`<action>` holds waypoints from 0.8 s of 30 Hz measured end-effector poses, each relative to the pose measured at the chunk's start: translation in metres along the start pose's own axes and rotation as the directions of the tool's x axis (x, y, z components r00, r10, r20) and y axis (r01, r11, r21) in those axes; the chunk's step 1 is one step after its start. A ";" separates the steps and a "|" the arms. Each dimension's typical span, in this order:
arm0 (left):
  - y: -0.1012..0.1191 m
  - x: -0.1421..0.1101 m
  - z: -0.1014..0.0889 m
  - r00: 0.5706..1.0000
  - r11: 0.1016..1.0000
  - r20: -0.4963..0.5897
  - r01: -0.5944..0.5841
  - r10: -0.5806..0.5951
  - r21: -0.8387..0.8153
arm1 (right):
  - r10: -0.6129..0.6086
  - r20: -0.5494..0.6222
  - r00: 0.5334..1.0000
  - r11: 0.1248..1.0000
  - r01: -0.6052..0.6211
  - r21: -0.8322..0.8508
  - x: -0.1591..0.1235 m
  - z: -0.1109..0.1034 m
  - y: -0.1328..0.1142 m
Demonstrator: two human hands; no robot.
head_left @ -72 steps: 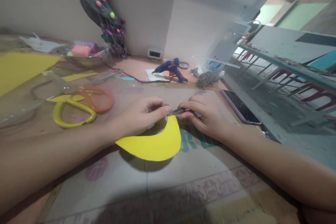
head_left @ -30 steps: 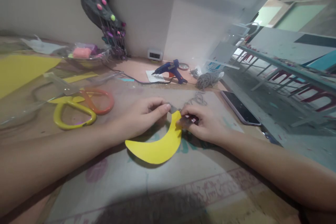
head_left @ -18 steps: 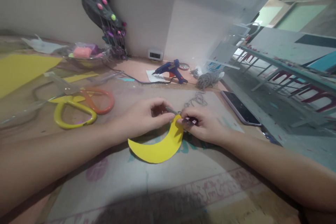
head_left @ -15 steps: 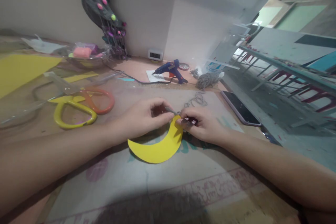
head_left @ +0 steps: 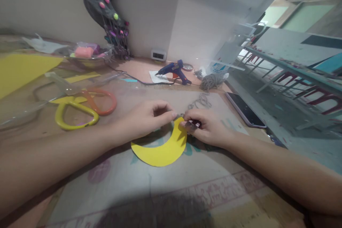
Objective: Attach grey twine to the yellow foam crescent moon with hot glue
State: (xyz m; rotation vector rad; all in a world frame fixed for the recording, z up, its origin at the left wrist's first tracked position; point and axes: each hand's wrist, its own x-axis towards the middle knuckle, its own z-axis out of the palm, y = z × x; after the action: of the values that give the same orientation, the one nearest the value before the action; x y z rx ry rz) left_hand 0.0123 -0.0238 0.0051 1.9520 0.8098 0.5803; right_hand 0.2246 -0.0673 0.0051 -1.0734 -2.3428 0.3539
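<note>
A yellow paper crescent [head_left: 162, 155] lies over the board, its upper tip between my two hands. My right hand [head_left: 208, 124] is closed, with thumb and forefinger pinching that tip on its right edge. Something dark with small pale marks shows in the curl of its fingers; I cannot make it out. My left hand [head_left: 152, 119] is closed in a pinch just left of the tip, on a short bit of grey yarn mostly hidden by the fingertips. Loose loops of grey yarn [head_left: 201, 101] trail behind the right hand towards a yarn bundle [head_left: 212, 82].
Scissors [head_left: 77, 114] with yellow and orange handles lie left, near yellow sheet material [head_left: 24, 71]. A blue glue gun [head_left: 173, 69] rests behind, its cord running left. A phone [head_left: 245, 109] sits at the right table edge. A bowl [head_left: 88, 62] and a decorated grey crescent [head_left: 98, 0] stand behind.
My left fingers have closed down beside the crescent's tip, and less grey yarn shows at them. The crescent has shifted very slightly right. My right hand keeps its pinch.
</note>
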 end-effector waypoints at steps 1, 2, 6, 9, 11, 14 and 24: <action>0.000 0.000 0.000 1.000 1.000 0.005 -0.001 0.001 0.003 | -0.002 0.002 1.000 1.000 0.002 0.000 0.000 0.000 0.000; 0.000 0.000 0.000 1.000 1.000 0.010 -0.004 0.004 0.001 | -0.002 0.005 1.000 1.000 0.002 0.000 0.000 0.000 0.000; 0.000 0.001 0.000 1.000 1.000 0.015 -0.016 0.016 -0.005 | 0.024 -0.002 1.000 0.999 -0.024 0.032 0.000 0.000 0.001; -0.001 0.002 0.000 0.999 0.999 0.028 -0.032 0.032 0.008 | 0.088 -0.009 0.996 0.993 -0.087 0.082 0.001 -0.001 0.001; -0.002 0.003 0.000 0.998 0.998 0.046 -0.048 0.046 0.045 | 0.129 -0.010 0.992 0.987 -0.128 0.099 0.001 -0.002 0.000; -0.001 0.003 0.000 0.996 0.992 0.066 -0.064 0.057 0.107 | 0.133 -0.010 0.991 0.986 -0.132 0.098 0.002 -0.003 0.000; 0.000 0.002 -0.002 0.995 0.991 0.077 -0.079 0.070 0.112 | 0.136 0.008 0.991 0.987 -0.136 0.090 0.003 -0.002 0.001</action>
State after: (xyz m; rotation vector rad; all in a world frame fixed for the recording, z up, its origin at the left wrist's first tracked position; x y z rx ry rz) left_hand 0.0126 -0.0209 0.0064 2.1042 0.7416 0.5130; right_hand 0.2246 -0.0648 0.0078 -1.1920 -2.2379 0.5068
